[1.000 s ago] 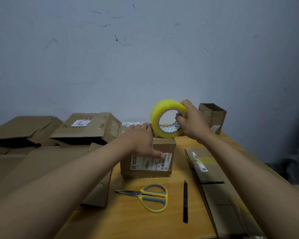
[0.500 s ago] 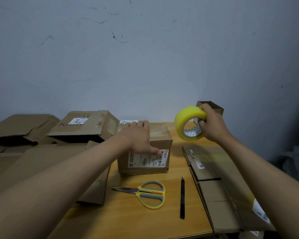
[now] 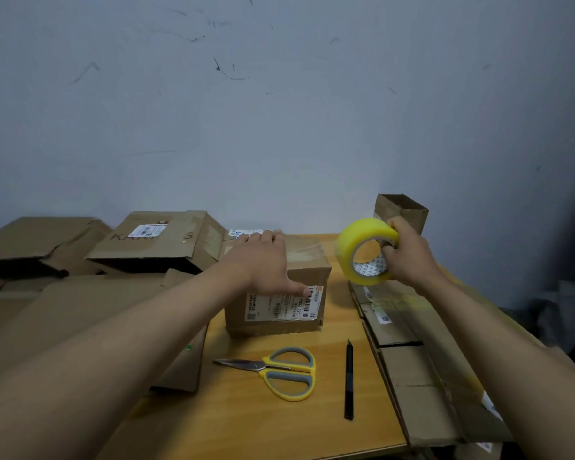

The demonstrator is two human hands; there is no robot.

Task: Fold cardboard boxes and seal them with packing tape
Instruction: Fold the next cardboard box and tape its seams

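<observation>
While flat on box (image 3: 307, 260), left hand (image 3: 263, 257); right hand (image 3: 409, 254) around tape roll (image 3: 362, 250).

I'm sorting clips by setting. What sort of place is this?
Probably an improvised parcel-packing spot: a wooden table against a scuffed wall, piled with flattened cardboard, plus a labelled box, a tape roll and scissors.

Small box (image 3: 276, 287) sits mid-worktop (image 3: 246, 419), left hand (image 3: 263, 260) resting on its top. Right hand (image 3: 409, 257) holds tape roll (image 3: 362, 250) in the air, right of the box. Scissors (image 3: 279, 371) lie in front of the box, pen (image 3: 348, 380) just right of the scissors. Flattened cardboard (image 3: 422, 370) lies along the worktop's right edge. Open box (image 3: 400, 212) stands behind the tape roll. Stacked boxes (image 3: 160, 240) sit left and behind, flat sheets (image 3: 63, 313) in front of them.
</observation>
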